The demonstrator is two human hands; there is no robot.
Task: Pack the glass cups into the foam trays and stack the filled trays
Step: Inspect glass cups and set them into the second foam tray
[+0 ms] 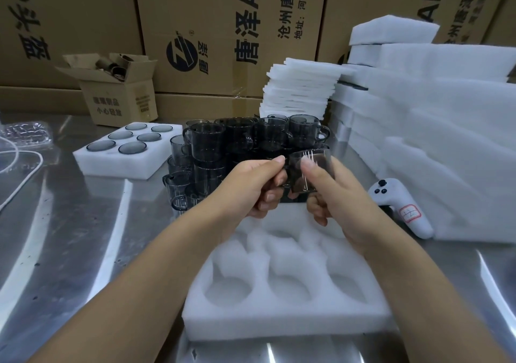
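Cup [308,174], smoky glass, sits mid-frame above an empty foam tray [284,315], gripped by both hands: left hand [251,186] fingers pinch its handle side, right hand [335,195] fingers close round its body. Behind it stands a pile of cups [223,150]; a filled tray [127,150] lies at left on the tabletop [69,237].

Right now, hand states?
Left hand: closed on the glass cup.
Right hand: closed on the same cup.
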